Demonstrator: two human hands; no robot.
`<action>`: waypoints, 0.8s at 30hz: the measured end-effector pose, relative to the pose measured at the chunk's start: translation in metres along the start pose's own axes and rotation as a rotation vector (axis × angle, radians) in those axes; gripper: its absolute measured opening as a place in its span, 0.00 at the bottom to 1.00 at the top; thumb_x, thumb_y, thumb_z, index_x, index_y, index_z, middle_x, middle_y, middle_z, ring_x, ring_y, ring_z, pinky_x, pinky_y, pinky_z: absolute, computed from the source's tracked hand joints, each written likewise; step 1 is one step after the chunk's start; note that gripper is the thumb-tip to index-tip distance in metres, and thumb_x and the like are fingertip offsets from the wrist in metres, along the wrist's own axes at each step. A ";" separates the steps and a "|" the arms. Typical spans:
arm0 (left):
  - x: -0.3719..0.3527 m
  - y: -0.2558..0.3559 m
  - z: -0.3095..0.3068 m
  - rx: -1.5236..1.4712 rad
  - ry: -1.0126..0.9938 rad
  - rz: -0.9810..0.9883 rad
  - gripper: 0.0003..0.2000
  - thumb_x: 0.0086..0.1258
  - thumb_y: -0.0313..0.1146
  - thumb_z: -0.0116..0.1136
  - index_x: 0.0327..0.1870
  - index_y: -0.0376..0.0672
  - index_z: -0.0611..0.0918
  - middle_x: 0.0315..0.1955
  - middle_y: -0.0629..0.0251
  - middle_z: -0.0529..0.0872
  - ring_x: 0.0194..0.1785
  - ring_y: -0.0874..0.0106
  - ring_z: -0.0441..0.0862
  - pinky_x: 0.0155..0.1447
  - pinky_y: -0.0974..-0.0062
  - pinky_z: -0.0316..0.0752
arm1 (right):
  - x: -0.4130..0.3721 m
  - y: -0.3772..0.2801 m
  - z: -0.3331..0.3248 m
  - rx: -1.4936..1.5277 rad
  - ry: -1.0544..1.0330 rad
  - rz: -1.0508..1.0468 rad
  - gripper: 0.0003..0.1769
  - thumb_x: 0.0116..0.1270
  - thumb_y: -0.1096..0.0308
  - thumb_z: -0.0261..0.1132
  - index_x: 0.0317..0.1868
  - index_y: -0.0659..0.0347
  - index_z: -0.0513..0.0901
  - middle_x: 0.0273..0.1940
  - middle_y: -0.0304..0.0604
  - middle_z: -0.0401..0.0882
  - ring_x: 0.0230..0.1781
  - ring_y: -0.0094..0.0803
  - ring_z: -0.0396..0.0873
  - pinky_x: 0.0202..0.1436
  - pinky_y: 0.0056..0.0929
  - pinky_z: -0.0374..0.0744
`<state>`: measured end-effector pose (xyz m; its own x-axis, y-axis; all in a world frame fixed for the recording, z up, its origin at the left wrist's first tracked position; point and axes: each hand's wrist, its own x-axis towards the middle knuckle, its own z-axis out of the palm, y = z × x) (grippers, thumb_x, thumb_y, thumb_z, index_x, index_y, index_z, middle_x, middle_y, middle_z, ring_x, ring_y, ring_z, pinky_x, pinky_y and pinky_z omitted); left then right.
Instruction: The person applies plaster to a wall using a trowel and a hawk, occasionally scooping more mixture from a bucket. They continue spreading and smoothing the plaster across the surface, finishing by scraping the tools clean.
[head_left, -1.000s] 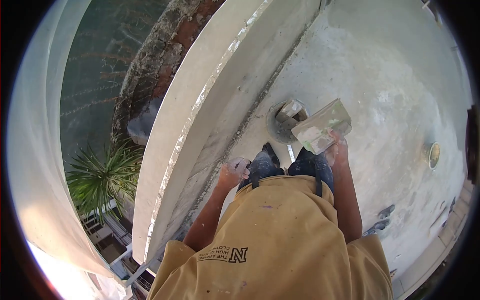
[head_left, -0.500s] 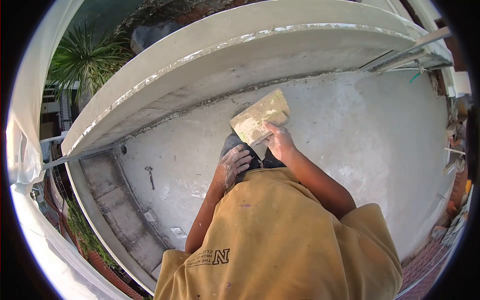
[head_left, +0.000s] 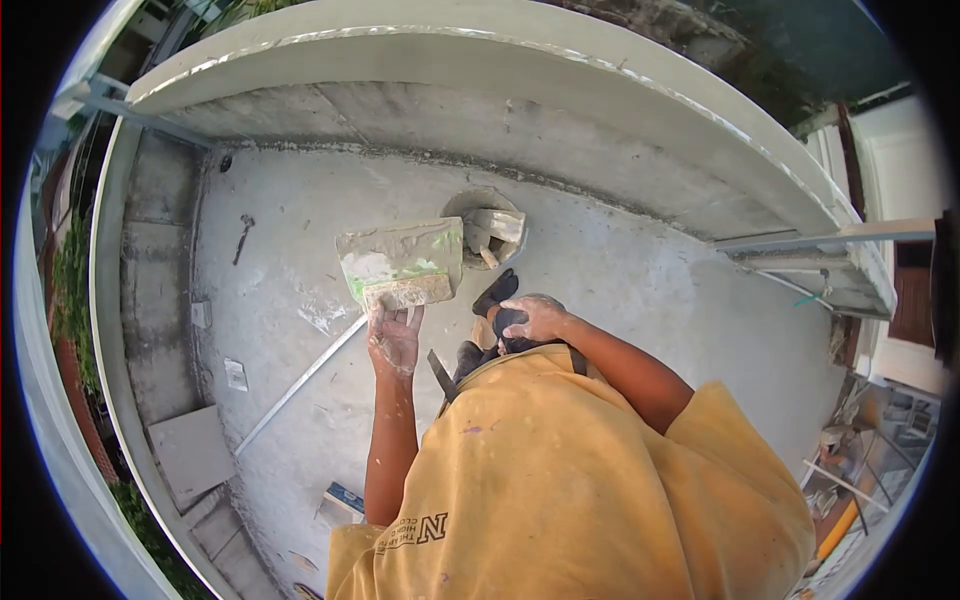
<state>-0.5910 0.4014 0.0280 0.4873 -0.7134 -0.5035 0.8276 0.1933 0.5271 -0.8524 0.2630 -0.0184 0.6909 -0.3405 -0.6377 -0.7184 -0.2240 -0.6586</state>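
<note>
My left hand (head_left: 393, 345) is palm up, its fingers at the near edge of a plaster-smeared board (head_left: 400, 250) with green patches. A pale, thick strip (head_left: 408, 291) runs along that edge just above the fingertips. The board's right side overlaps the rim of a round bucket (head_left: 462, 207). Across the bucket lies a plaster-coated trowel-like tool (head_left: 497, 224), with a short handle at its lower end. My right hand (head_left: 537, 319) rests over my dark-clothed knee (head_left: 512, 328), holding no tool.
A curved concrete wall (head_left: 430, 110) bounds the grey floor. On the floor lie a long pale straight bar (head_left: 300, 385), a hammer-like tool (head_left: 242, 238) and a blue-edged box (head_left: 345, 497). A square tile (head_left: 190, 452) leans at the left. Rubble (head_left: 840, 440) lies at the right.
The view has turned left, bringing the bucket into sight. The plaster-smeared board was in my right hand; such a board is now at my left. My right hand has moved to the knee.
</note>
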 end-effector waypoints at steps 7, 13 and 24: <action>-0.129 -0.017 -0.090 -0.369 0.314 0.166 0.29 0.78 0.49 0.45 0.75 0.46 0.62 0.72 0.57 0.67 0.74 0.54 0.65 0.75 0.44 0.61 | -0.103 0.107 0.026 0.636 0.143 0.374 0.45 0.63 0.42 0.69 0.76 0.53 0.66 0.74 0.58 0.64 0.74 0.48 0.65 0.74 0.40 0.65; -0.181 -0.067 -0.112 -0.492 0.375 0.194 0.28 0.81 0.52 0.33 0.76 0.46 0.63 0.72 0.57 0.68 0.73 0.53 0.67 0.74 0.46 0.63 | -0.085 0.146 0.007 0.031 -0.101 0.363 0.28 0.64 0.50 0.70 0.58 0.60 0.84 0.53 0.54 0.84 0.54 0.40 0.82 0.60 0.35 0.77; -0.152 -0.167 -0.040 -0.552 0.421 0.079 0.24 0.79 0.46 0.45 0.71 0.45 0.68 0.66 0.55 0.75 0.67 0.52 0.74 0.70 0.44 0.69 | -0.085 0.184 -0.046 -0.124 -0.153 0.164 0.18 0.65 0.57 0.68 0.48 0.60 0.89 0.44 0.50 0.89 0.46 0.36 0.86 0.54 0.33 0.80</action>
<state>-0.7923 0.5046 -0.0104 0.5265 -0.3831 -0.7590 0.7513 0.6275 0.2045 -1.0472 0.2088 -0.0667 0.5616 -0.2413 -0.7915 -0.8200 -0.2904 -0.4933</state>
